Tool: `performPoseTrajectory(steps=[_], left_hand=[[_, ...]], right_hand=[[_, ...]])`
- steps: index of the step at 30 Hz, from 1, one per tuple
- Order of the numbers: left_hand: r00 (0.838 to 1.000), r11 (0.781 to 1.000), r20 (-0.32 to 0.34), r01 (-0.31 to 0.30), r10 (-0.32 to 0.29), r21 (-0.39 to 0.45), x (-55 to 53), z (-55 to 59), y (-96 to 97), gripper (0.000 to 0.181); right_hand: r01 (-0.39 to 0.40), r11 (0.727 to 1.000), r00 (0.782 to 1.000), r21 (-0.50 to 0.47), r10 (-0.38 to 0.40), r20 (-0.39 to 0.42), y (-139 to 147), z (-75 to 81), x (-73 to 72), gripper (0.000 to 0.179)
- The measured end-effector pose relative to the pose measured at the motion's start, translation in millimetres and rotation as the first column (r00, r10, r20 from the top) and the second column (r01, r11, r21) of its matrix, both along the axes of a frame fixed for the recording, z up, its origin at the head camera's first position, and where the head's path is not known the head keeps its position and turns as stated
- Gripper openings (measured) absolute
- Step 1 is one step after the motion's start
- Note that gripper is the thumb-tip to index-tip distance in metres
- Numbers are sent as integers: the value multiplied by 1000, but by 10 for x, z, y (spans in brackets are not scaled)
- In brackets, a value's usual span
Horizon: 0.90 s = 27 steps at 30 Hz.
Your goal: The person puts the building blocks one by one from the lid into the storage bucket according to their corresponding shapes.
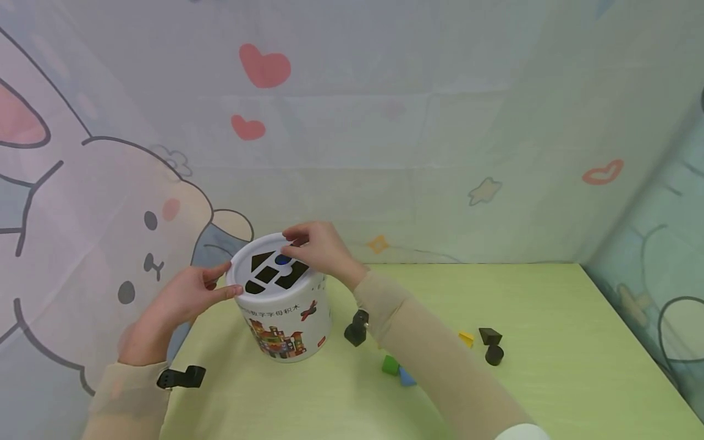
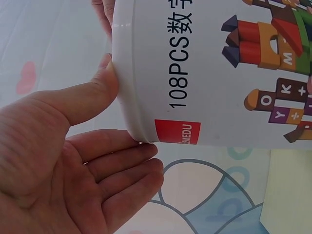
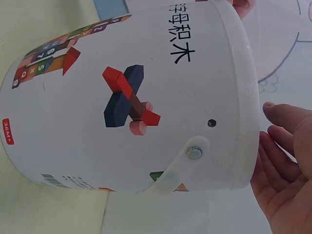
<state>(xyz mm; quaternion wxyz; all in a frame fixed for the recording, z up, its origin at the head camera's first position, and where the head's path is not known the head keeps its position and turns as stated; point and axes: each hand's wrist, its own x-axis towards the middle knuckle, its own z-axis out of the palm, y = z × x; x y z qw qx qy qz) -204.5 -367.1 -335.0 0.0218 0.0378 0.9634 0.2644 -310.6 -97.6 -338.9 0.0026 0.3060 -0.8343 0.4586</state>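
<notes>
A white bucket [image 1: 286, 318] printed with toy blocks stands on the table. Its white lid [image 1: 238, 276] has several dark shaped openings. At the round opening shows a blue block [image 1: 283, 260], low beside my right thumb. My left hand [image 1: 189, 293] grips the near left rim with thumb and forefinger; in the left wrist view, its other fingers lie fairly straight beside the wall. Over the far right of the lid is my right hand [image 1: 321, 247], thumb and forefinger slightly apart. The lid's top is hidden in the right wrist view, where the hand [image 3: 287, 161] shows beyond the rim.
Right of the bucket lie a green block [image 1: 390, 365] and a blue block [image 1: 407, 376], partly behind my right forearm. Farther right are a yellow block [image 1: 466, 339], a dark triangular block [image 1: 490, 336] and a dark cylinder [image 1: 494, 355]. A patterned cloth [image 1: 385, 134] hangs behind the table.
</notes>
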Motion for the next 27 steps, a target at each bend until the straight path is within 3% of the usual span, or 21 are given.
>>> performPoseTrajectory(steps=[15,21,27], left_hand=[[1000,1000,-3,10,-10,0,15,1,-35,88],[1000,1000,-7,17,-17,-7,0,-2,-20,87],[1000,1000,-19,23,-24,-20,-17,-16,-16,87]], right_hand=[[33,999,999,-22,-33,9,195,-33,-16,40],[55,997,998,-56,-54,13,515,-162,-73,38],[84,995,996,-47,-83,11,1022,-353,-109,39]])
